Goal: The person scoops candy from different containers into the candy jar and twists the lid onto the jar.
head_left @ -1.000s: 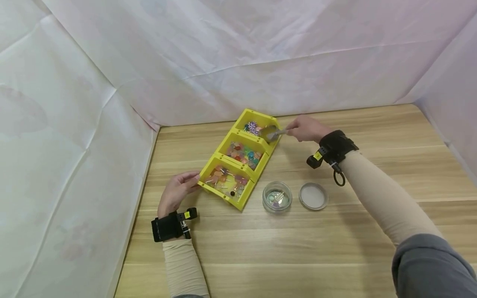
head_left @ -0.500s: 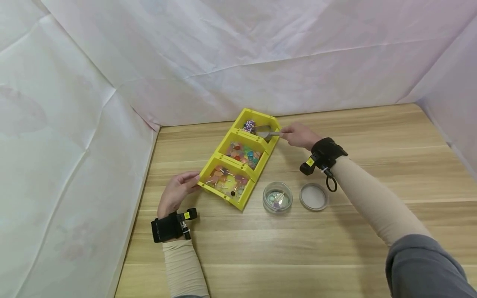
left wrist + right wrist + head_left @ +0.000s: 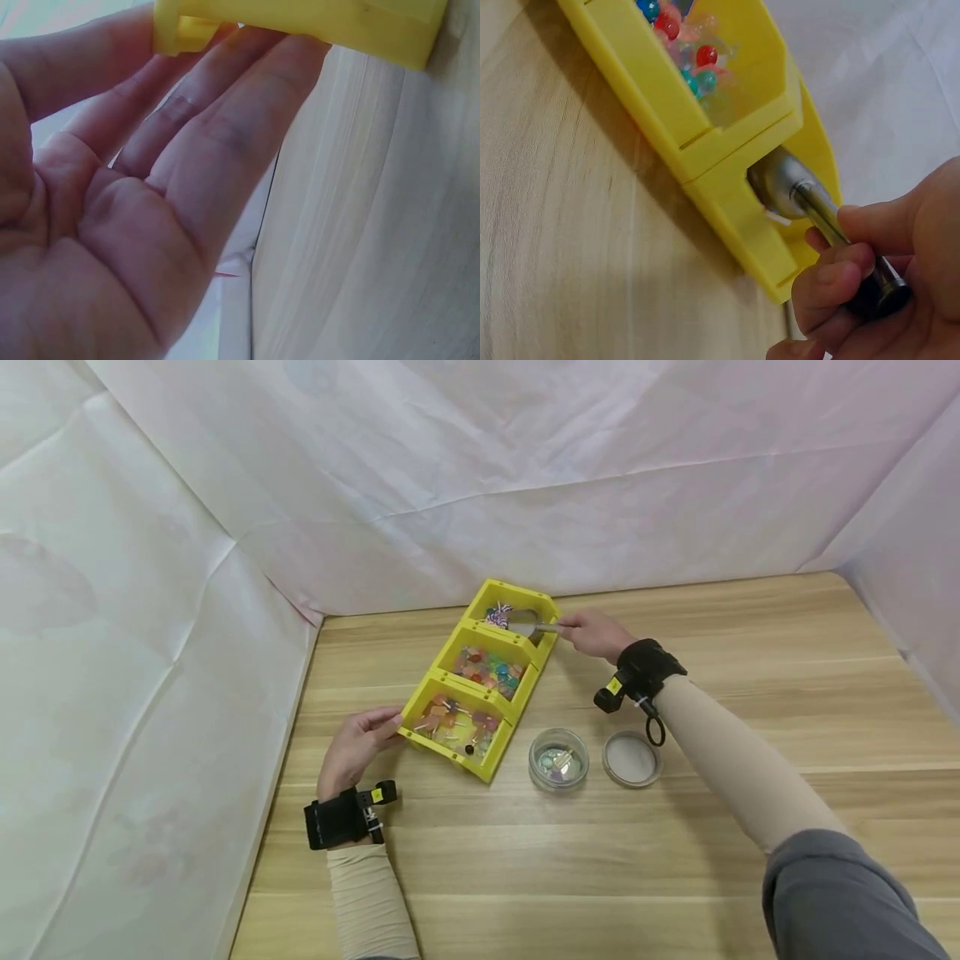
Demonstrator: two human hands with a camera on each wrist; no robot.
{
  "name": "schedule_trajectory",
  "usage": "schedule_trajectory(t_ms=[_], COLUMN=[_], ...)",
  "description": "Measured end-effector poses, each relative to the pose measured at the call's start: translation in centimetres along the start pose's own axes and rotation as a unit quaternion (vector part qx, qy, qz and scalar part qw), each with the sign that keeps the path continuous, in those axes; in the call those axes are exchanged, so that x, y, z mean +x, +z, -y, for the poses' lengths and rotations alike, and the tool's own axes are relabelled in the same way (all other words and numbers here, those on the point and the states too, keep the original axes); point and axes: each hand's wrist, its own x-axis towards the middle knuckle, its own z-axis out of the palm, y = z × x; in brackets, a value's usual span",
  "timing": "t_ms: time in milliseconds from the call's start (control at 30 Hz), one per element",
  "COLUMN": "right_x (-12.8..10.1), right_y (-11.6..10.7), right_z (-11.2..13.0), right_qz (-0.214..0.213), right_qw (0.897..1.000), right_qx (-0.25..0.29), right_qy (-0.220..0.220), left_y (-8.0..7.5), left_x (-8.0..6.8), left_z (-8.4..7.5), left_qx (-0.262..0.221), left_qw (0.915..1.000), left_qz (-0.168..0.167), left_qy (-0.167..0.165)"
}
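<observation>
Right hand (image 3: 592, 633) grips scoop (image 3: 527, 623) handle; bowl inside far compartment of yellow tray (image 3: 525, 682), handle running rightward. Left hand (image 3: 358, 747), fingers straight, presses tray's near end. Open jar (image 3: 557, 761) right of tray.

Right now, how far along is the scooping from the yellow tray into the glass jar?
Done: the glass jar stands open, lid beside it, a few pieces inside. In hand: the right hand holds the metal scoop in the yellow tray's far compartment; the left hand steadies its near end. Left: carrying this scoop over.
</observation>
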Motion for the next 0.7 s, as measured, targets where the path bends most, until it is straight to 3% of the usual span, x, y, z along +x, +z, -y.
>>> schedule_trajectory(t_ms=[300, 700], right_x=[0.7, 1.0], right_y=[-0.9, -0.1], right_z=[-2.3, -1.6], right_qz=[0.048, 0.024], right_qw=[0.996, 0.998], right_qx=[0.07, 0.064], right_qy=[0.012, 0.014], left_y=[0.5, 0.4], left_x=[-0.2, -0.4], left_z=[0.1, 0.1], left_qx=[0.002, 0.002], left_qw=[0.9999, 0.9999], left_qz=[-0.011, -0.015], left_qy=[-0.002, -0.008])
